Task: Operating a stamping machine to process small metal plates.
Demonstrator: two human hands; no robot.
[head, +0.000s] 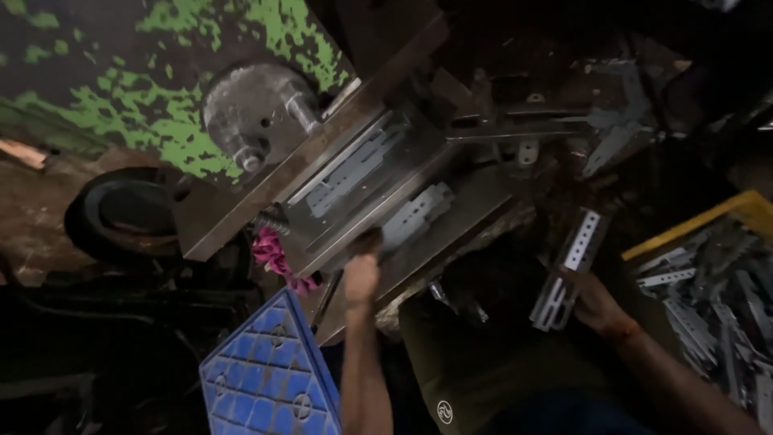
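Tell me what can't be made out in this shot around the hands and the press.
Head view:
- Left hand: fingertips blurred at the perforated bracket; contact unclear.
- Right hand: fingers hidden behind the held metal strips; their number unclear.
- Yellow crate: cut off by the right edge.
- Blue crate: cut off by the bottom edge.

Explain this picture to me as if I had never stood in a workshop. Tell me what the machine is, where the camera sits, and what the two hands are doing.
The camera sits on the person's head and looks down at their own arms. In front stands a heavy old machine with flaking green paint and a grey metal bed, probably a press. A pale perforated metal strip lies on that bed, and the left hand reaches up to its near end; I cannot tell whether it grips it. The right hand holds a bundle of similar strips off to the side. A yellow crate at right is full of such strips. A blue plastic crate stands at lower left, with a scrap of pink cloth above it.
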